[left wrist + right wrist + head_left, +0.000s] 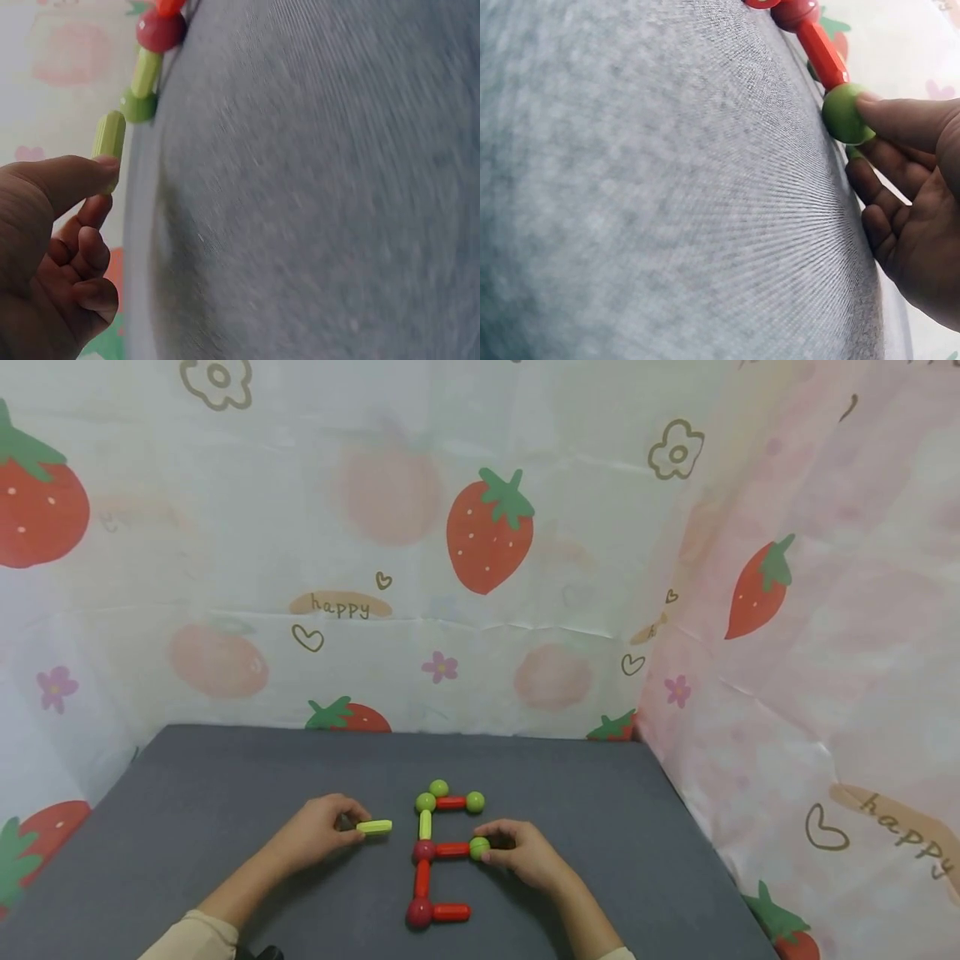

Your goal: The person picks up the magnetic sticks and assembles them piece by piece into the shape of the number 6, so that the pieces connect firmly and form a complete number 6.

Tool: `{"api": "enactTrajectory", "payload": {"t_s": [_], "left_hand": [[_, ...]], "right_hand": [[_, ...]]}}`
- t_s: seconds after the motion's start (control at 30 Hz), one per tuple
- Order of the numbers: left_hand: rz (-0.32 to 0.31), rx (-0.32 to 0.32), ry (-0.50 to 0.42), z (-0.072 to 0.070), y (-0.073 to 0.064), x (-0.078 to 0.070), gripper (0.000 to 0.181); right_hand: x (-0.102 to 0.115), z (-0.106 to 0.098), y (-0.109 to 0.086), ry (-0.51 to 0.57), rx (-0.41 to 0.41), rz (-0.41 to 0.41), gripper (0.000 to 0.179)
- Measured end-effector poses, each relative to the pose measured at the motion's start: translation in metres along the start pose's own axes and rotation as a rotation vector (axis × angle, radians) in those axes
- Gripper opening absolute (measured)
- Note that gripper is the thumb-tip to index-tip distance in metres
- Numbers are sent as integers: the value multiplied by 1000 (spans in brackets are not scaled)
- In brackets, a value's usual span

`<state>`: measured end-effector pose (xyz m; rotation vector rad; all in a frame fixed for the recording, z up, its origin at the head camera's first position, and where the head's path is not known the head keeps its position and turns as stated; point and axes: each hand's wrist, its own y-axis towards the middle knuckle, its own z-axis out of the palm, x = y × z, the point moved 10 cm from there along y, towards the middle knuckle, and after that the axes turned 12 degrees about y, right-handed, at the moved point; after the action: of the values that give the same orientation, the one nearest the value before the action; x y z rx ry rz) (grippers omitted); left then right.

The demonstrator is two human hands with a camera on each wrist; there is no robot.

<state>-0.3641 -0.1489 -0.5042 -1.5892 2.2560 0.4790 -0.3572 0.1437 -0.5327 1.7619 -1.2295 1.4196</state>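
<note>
Grey table (225, 793); whole figure (438, 852) only from head view.

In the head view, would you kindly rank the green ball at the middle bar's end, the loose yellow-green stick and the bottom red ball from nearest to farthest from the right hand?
1. Green ball: pinched by the right hand, at the middle bar's end.
2. Bottom red ball: lower left of that hand, at the figure's base.
3. Yellow-green stick: far side of the figure, held by the left hand.

Left hand (318, 833), right hand (520, 852) — both pinching
</note>
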Motion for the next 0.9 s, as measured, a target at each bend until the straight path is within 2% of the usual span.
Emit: {"api": "enactTrajectory", "payload": {"t_s": [0.17, 0.33, 0.5, 0.7, 0.9], "left_hand": [[45, 2, -51, -1, -4, -22, 15], [108, 44, -103, 8, -7, -49, 15], [154, 57, -113, 14, -6, -72, 15], [163, 83, -106, 22, -5, -90, 16], [174, 86, -113, 31, -6, -100, 15]], "right_hand": [[0, 1, 0, -7, 6, -10, 34], [-2, 1, 1, 1, 9, -10, 33], [-1, -1, 1, 12, 5, -20, 33], [1, -1, -1, 3, 3, -26, 34], [1, 1, -1, -6, 1, -25, 33]]}}
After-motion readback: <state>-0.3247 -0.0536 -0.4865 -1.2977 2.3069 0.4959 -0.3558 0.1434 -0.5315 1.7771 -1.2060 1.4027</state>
